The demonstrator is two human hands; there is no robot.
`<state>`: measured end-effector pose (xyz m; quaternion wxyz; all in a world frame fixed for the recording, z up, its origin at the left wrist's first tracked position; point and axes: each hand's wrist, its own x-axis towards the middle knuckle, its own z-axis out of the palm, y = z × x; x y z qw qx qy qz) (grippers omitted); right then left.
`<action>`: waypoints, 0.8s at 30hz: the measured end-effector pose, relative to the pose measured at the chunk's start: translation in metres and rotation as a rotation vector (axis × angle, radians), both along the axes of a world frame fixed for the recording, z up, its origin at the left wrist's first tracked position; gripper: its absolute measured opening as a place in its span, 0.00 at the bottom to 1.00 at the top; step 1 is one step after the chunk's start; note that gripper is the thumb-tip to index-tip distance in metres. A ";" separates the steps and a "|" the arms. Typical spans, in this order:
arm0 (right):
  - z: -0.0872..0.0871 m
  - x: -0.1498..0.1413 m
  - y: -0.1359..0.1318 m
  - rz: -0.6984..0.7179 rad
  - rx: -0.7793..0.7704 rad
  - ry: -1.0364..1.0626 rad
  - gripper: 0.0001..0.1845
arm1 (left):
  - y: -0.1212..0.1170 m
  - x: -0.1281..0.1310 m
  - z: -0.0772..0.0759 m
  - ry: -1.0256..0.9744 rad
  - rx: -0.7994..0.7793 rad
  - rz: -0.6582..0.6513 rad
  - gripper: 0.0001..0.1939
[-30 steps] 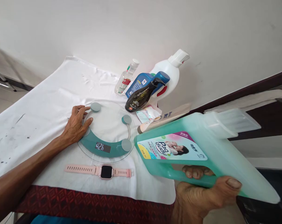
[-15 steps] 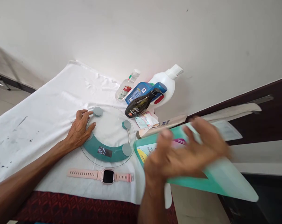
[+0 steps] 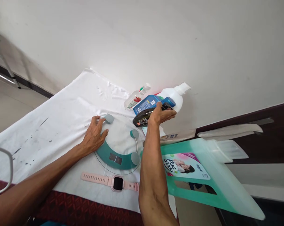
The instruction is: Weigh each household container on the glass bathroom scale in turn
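Our right hand [image 3: 162,114] has left the green jug [image 3: 203,174], now unheld beside the scale [image 3: 125,162], for the black bottle [image 3: 142,118]; whether we grip it, we cannot tell. Our left hand [image 3: 94,133] rests, loosely spread, at the scale's edge.

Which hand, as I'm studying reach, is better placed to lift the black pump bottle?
Probably the right hand: it is by the top of the black pump bottle, while the left hand lies over the edge of the digital glass scale, farther off.
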<state>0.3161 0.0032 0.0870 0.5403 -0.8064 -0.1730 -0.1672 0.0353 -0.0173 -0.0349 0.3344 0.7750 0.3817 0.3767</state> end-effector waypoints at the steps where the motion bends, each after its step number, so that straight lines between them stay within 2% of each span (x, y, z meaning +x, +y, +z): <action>1: -0.002 -0.001 0.001 0.007 0.002 0.005 0.23 | 0.000 0.000 0.001 -0.003 -0.007 -0.005 0.22; 5: -0.009 -0.008 -0.006 0.092 0.042 -0.045 0.14 | -0.001 -0.001 0.005 -0.008 -0.034 0.000 0.21; 8: -0.008 -0.020 -0.016 0.193 0.132 -0.199 0.12 | -0.002 -0.001 0.007 0.015 -0.039 -0.004 0.22; 14: 0.026 -0.058 -0.049 0.416 0.314 -0.458 0.16 | -0.002 -0.001 0.008 0.055 -0.028 -0.015 0.23; 16: 0.034 -0.070 -0.060 0.515 0.312 -0.427 0.15 | -0.002 -0.001 0.008 0.054 -0.021 -0.012 0.23; 18: 0.033 -0.081 -0.070 0.604 0.309 -0.329 0.14 | -0.002 -0.001 0.009 0.064 -0.026 -0.010 0.23; 21: 0.021 -0.093 -0.082 0.689 0.279 -0.178 0.14 | -0.002 -0.001 0.011 0.078 -0.035 -0.014 0.23; 24: 0.010 -0.104 -0.088 0.718 0.239 -0.133 0.16 | -0.001 -0.001 0.012 0.084 -0.030 -0.014 0.23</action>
